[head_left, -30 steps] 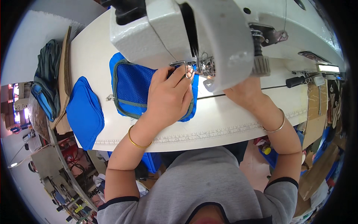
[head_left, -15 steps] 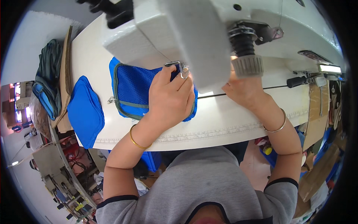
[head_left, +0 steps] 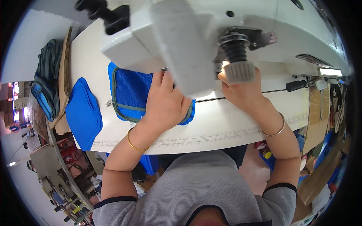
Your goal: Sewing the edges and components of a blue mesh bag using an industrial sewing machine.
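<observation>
Your grey shirt (head_left: 203, 180), dark-trimmed at collar and sleeves; nearest you.
Your gold bangle (head_left: 134, 145), left wrist; your silver bangle (head_left: 277, 130), right wrist.
One blue bin (head_left: 151, 164), partly visible below the table edge.
One white table (head_left: 226, 145), a ruler strip (head_left: 203, 135) running along the edge on your side.
Your left hand (head_left: 164, 100), palm down over the pouch, fingers lightly bent and close together; fingertips partly hidden, so whether they pinch the cloth cannot be made out.
Your right hand (head_left: 245, 90), well apart from the left, fingers curled; their ends pass behind the knob, and what they hold, if anything, cannot be made out.
One blue pouch (head_left: 130, 88), mesh face, grey-green trim, flat on the table; its right part lies beneath your left hand, its far edge by the machine.
One metal pull (head_left: 109, 103), at the pouch's left edge.
One sewing machine (head_left: 139, 49), white, over the work; its ridged knob (head_left: 240, 71) stands before your right hand.
One stack of blue cloth (head_left: 85, 113), left of the pouch, apart from it.
One screwdriver (head_left: 296, 86), black-handled, right.
One dark bundle (head_left: 47, 77), far left, beside cardboard (head_left: 66, 75).
</observation>
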Demonstrator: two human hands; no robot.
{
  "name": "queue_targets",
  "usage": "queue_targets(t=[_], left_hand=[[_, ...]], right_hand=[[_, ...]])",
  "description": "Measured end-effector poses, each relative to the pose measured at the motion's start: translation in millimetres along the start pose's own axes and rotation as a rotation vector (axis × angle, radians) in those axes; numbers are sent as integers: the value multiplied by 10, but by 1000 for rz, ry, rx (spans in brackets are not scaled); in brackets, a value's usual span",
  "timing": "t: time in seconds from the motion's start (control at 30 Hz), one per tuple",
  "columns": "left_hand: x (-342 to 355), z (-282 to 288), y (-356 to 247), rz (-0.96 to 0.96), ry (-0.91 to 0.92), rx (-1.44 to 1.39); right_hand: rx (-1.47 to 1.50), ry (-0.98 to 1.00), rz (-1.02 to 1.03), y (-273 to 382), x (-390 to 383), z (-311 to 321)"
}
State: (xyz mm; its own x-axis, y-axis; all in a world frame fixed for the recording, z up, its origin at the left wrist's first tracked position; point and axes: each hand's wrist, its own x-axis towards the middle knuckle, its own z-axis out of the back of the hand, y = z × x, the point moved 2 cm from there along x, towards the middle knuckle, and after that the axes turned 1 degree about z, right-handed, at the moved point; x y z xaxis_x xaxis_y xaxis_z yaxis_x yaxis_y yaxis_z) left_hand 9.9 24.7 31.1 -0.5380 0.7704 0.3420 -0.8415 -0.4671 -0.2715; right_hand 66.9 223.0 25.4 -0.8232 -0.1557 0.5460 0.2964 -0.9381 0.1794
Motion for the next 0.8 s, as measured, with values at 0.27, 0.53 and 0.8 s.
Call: queue_targets(t=[0.27,0.53,0.8], left_hand=[[9,-41,18,-39,-34,-75],[14,-31,59,3,-13,-113],[67,-4,119,64,-10,-61]], right_hand=[[131,-4,-3,-75,34,-35],[202,76,7,-17,46,50],[191,71,40,-23,62,2]])
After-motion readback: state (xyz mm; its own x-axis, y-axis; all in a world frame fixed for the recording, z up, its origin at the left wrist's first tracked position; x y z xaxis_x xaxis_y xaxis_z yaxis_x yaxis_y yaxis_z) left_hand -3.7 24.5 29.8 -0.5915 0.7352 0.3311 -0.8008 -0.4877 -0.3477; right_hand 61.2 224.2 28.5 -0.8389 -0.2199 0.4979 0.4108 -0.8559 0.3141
